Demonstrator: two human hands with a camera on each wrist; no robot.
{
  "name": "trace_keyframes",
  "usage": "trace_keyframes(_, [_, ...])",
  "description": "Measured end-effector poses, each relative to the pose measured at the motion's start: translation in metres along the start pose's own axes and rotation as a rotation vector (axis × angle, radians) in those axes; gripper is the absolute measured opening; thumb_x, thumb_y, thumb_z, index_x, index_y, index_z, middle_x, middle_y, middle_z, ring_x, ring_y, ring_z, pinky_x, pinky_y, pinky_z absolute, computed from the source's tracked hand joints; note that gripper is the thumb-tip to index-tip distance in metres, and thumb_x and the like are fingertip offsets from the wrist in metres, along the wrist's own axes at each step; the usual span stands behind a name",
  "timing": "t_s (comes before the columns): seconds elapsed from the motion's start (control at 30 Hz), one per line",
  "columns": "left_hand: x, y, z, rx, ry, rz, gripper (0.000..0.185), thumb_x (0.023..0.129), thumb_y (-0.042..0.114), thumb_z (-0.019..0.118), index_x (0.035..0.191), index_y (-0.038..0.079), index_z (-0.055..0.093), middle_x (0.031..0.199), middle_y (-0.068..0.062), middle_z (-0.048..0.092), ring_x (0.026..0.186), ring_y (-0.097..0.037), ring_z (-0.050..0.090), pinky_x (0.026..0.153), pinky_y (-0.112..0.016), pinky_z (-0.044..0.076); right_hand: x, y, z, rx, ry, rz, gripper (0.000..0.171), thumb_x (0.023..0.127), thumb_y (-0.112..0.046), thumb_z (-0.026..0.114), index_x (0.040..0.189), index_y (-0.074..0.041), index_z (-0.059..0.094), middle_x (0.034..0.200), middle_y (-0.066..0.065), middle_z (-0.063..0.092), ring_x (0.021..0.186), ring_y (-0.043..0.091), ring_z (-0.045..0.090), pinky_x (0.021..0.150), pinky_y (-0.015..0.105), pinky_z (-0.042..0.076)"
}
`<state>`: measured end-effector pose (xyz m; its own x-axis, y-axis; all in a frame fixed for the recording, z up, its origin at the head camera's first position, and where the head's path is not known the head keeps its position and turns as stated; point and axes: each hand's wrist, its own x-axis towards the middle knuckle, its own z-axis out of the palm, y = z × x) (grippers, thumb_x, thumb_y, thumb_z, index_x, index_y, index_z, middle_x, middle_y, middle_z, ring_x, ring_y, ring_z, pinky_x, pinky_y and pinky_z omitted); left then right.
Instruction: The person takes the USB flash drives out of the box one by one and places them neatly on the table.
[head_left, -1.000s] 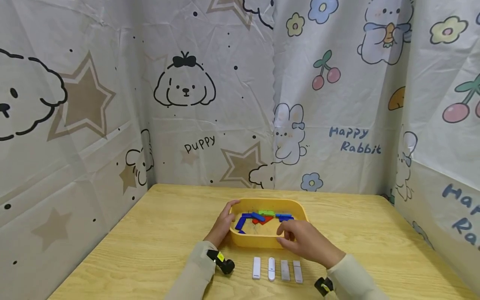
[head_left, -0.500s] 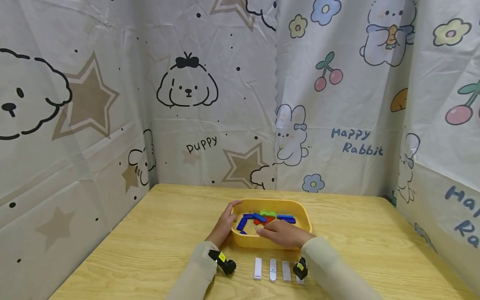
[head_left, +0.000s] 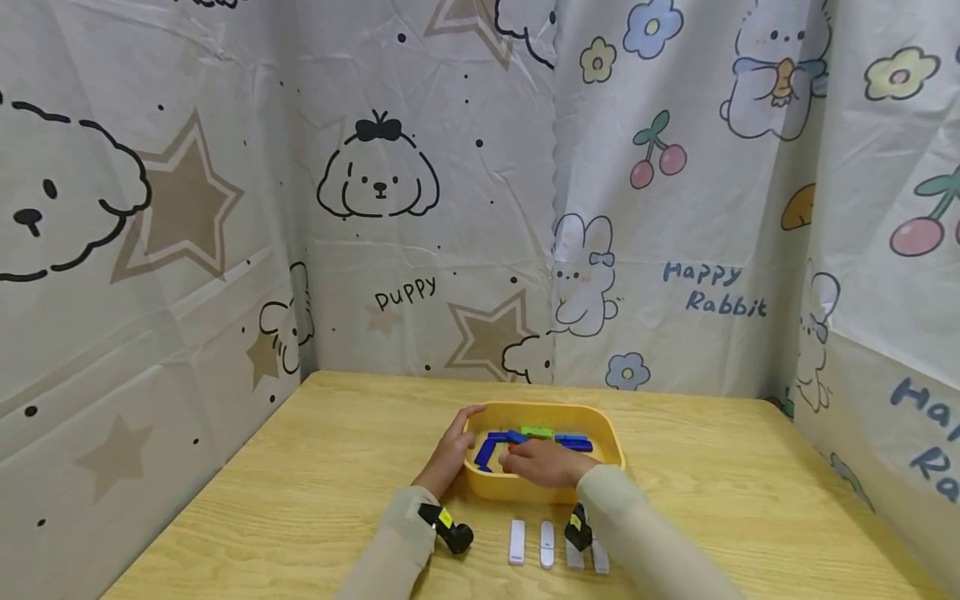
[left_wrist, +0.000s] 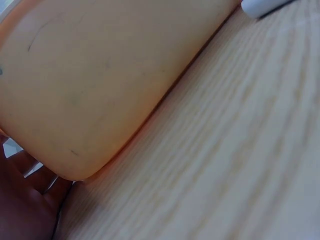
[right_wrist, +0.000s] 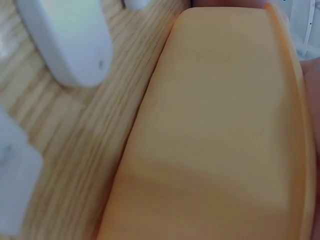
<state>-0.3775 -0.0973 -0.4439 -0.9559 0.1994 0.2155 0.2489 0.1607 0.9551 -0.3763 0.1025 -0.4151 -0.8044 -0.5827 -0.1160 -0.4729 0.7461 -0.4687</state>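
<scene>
While my left hand (head_left: 450,454) steadies the yellow tray (head_left: 609,433) by its rim on the bench (head_left: 315,467), four white blocks (head_left: 516,542) lie lined up in front, and my right hand (head_left: 543,461) reaches among the coloured blocks (head_left: 491,446) left inside, its grip unreadable.

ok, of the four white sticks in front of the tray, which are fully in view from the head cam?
The two left white sticks: both lie bare on the table. The two on the right are partly hidden behind the right sleeve and wrist camera.

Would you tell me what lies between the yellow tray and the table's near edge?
In the head view, a row of white sticks lies on the table, before the yellow tray.
</scene>
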Motion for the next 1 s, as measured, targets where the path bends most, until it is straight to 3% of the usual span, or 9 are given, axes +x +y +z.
trace_keyframes(0.07, [0.002, -0.001, 0.000, 0.004, 0.011, 0.013, 0.057, 0.084, -0.003, 0.037, 0.140, 0.001, 0.040, 0.148, -0.022, 0.035, 0.138, -0.041, 0.028, 0.109, -0.056, 0.021, 0.001, 0.002, -0.001, 0.012, 0.007, -0.019, 0.045, 0.101, -0.044, 0.038, 0.119, -0.014, 0.067, 0.111, -0.003, 0.067, 0.106, 0.019, 0.060, 0.095, 0.043, 0.044])
trace_keyframes(0.2, [0.013, -0.017, 0.000, -0.001, 0.035, 0.038, 0.059, 0.081, -0.004, 0.038, 0.140, 0.003, 0.042, 0.148, -0.020, 0.037, 0.139, -0.039, 0.026, 0.109, -0.056, 0.020, 0.003, 0.003, -0.002, 0.039, 0.025, -0.034, 0.037, 0.102, -0.035, 0.039, 0.113, -0.014, 0.068, 0.108, -0.002, 0.066, 0.102, 0.018, 0.059, 0.094, 0.043, 0.043])
trace_keyframes(0.37, [0.022, -0.034, 0.000, 0.008, 0.044, 0.028, 0.060, 0.081, -0.001, 0.039, 0.140, 0.009, 0.043, 0.149, -0.015, 0.038, 0.139, -0.035, 0.028, 0.108, -0.055, 0.021, 0.004, 0.001, -0.004, 0.095, -0.004, 0.027, 0.027, 0.096, -0.020, 0.049, 0.113, -0.015, 0.069, 0.116, 0.001, 0.064, 0.108, 0.023, 0.056, 0.097, 0.047, 0.041])
trace_keyframes(0.5, [0.021, -0.032, 0.000, 0.008, 0.037, 0.017, 0.059, 0.082, 0.000, 0.039, 0.140, 0.010, 0.043, 0.149, -0.014, 0.037, 0.140, -0.035, 0.027, 0.109, -0.056, 0.019, 0.008, 0.001, -0.005, 0.113, -0.021, 0.055, 0.023, 0.092, -0.014, 0.055, 0.110, -0.015, 0.070, 0.114, 0.002, 0.064, 0.103, 0.021, 0.056, 0.093, 0.046, 0.043])
trace_keyframes(0.63, [0.016, -0.026, 0.001, 0.007, 0.026, 0.022, 0.059, 0.082, -0.002, 0.038, 0.140, 0.007, 0.042, 0.149, -0.016, 0.036, 0.139, -0.038, 0.027, 0.109, -0.058, 0.019, 0.012, 0.003, -0.004, 0.142, -0.022, 0.061, 0.017, 0.088, -0.008, 0.063, 0.103, -0.012, 0.069, 0.100, 0.003, 0.063, 0.087, 0.018, 0.054, 0.078, 0.036, 0.045])
trace_keyframes(0.77, [0.022, -0.036, 0.002, 0.015, 0.037, 0.028, 0.059, 0.082, -0.001, 0.039, 0.139, 0.010, 0.044, 0.148, -0.014, 0.038, 0.138, -0.035, 0.029, 0.108, -0.055, 0.020, 0.015, 0.005, -0.004, 0.163, -0.024, 0.082, 0.015, 0.085, -0.006, 0.068, 0.099, -0.011, 0.067, 0.088, 0.003, 0.059, 0.076, 0.017, 0.050, 0.067, 0.030, 0.041])
trace_keyframes(1.0, [0.022, -0.036, 0.002, 0.023, 0.050, 0.047, 0.059, 0.080, -0.002, 0.040, 0.138, 0.008, 0.046, 0.146, -0.016, 0.040, 0.136, -0.036, 0.031, 0.105, -0.053, 0.023, 0.017, 0.006, -0.003, 0.115, -0.018, 0.079, 0.015, 0.084, -0.006, 0.069, 0.098, -0.012, 0.066, 0.091, 0.002, 0.058, 0.078, 0.018, 0.049, 0.070, 0.031, 0.040])
